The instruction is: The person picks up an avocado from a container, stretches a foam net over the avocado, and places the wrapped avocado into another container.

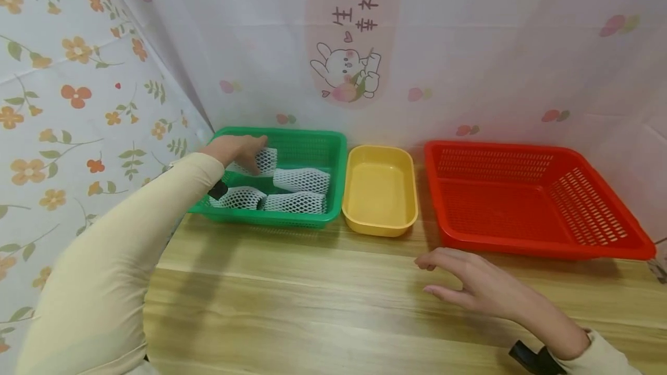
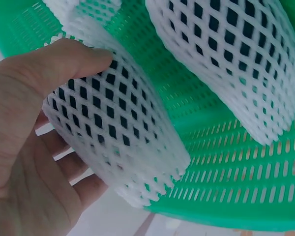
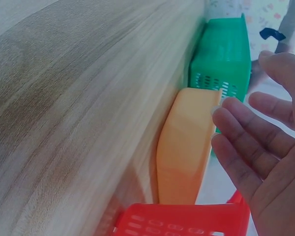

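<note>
Over the left part of the green basket (image 1: 276,218), my left hand (image 1: 234,148) grips a dark item in a white foam net sleeve (image 2: 115,125). In the left wrist view the thumb lies on top of the netting and the fingers curl beneath it. Another dark netted item (image 2: 231,54) lies beside it in that view. Several such sleeved items, one of them a netted bundle (image 1: 301,180), rest in the same basket; what the netting covers is not clear. My right hand (image 1: 479,283) hovers above the wooden table, fingers relaxed and apart, holding nothing.
A yellow tray (image 1: 380,190) stands right of the green basket. Further right is a red slotted basket (image 1: 495,207). The wooden table (image 1: 312,294) stretches in front of them. A printed cloth (image 1: 469,62) hangs behind, and a floral one (image 1: 68,103) on the left.
</note>
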Available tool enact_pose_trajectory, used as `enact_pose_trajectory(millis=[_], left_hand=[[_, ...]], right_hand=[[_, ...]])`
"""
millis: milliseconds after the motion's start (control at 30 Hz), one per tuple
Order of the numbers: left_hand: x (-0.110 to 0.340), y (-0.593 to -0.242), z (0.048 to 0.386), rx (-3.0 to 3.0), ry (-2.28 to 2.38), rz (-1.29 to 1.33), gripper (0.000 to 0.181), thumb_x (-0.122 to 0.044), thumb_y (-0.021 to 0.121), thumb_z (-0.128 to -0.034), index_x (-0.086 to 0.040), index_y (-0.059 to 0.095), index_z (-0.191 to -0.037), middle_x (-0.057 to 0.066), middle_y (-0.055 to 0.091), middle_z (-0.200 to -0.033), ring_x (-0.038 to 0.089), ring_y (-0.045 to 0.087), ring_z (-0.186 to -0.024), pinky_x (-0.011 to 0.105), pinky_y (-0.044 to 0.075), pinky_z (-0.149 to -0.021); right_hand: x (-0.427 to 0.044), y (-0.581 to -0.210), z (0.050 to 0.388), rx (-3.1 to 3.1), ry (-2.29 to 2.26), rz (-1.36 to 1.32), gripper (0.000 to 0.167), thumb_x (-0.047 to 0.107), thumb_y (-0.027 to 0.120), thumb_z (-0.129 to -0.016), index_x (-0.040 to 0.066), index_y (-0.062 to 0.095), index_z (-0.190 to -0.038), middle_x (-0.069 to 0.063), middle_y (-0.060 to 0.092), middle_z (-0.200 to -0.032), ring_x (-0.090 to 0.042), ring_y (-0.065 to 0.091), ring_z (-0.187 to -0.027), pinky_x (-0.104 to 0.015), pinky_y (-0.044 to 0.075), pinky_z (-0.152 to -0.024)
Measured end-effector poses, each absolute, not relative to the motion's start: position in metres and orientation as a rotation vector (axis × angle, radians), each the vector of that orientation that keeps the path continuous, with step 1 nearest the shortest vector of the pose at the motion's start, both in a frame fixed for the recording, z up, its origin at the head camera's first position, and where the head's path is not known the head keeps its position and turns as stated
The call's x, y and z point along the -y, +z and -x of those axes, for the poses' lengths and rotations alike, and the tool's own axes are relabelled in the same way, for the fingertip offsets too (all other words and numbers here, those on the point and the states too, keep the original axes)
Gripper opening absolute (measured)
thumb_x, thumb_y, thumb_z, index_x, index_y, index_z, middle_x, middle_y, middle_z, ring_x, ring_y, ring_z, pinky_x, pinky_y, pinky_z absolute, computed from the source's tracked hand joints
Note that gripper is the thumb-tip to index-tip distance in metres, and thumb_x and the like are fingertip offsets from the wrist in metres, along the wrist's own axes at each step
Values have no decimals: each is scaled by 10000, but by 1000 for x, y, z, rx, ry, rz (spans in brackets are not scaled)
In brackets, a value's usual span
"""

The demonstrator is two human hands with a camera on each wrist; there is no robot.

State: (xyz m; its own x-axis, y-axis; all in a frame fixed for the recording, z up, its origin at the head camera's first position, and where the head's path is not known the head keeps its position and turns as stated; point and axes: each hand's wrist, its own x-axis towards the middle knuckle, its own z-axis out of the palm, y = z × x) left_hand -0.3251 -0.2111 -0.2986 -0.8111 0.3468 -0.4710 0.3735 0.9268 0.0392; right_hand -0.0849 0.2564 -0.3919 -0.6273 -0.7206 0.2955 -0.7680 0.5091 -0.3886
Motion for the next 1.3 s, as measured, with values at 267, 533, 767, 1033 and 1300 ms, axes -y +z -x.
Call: enact_pose_trajectory(millis=[267, 533, 767, 1033, 1300], left_hand=[[202, -307, 322, -2586, -109, -441, 900, -148, 698, -947, 64, 100, -1585, 301, 192, -1605, 459, 199, -1465, 577, 225, -1139], [201, -330, 326, -2524, -119, -384, 913, -163, 675, -972, 63, 39, -1587, 289, 132, -1624, 448, 146, -1482, 562, 195, -1154], [200, -332, 321, -2533, -67, -353, 880, -131, 646, -982, 57, 38, -1589, 294, 138, -1621, 452, 150, -1479, 566, 196, -1152], [207, -310, 301, -2665, 19, -583, 733, -292, 576, -1040, 65, 217, -1570, 317, 236, -1585, 476, 228, -1449, 591, 233, -1130], [197, -288, 253, -2877, 34, -946, 678, -524, 448, -1057, -148, 311, -1605, 189, 296, -1610, 431, 160, -1488, 624, 127, -1147]], right_hand=[[-256, -392, 83, 2635, 752, -1302, 354, 226, 797, -905, 153, 664, -1225, 93, 663, -1144, -111, 649, -1014, -367, 565, -808], [-255, -390, 81, 2684, 732, -1285, 336, 257, 774, -927, 165, 666, -1231, 74, 673, -1150, -104, 647, -1030, -375, 563, -818], [-255, -390, 82, 2685, 721, -1291, 350, 237, 787, -914, 162, 663, -1233, 88, 668, -1153, -103, 646, -1031, -379, 563, -815], [-260, -382, 80, 2659, 705, -1280, 412, 229, 828, -870, 181, 668, -1247, 115, 654, -1180, -104, 649, -1037, -300, 542, -847], [-277, -348, 80, 2687, 558, -1232, 540, 379, 824, -863, 289, 621, -1354, 166, 604, -1275, -76, 594, -1142, -275, 500, -925]])
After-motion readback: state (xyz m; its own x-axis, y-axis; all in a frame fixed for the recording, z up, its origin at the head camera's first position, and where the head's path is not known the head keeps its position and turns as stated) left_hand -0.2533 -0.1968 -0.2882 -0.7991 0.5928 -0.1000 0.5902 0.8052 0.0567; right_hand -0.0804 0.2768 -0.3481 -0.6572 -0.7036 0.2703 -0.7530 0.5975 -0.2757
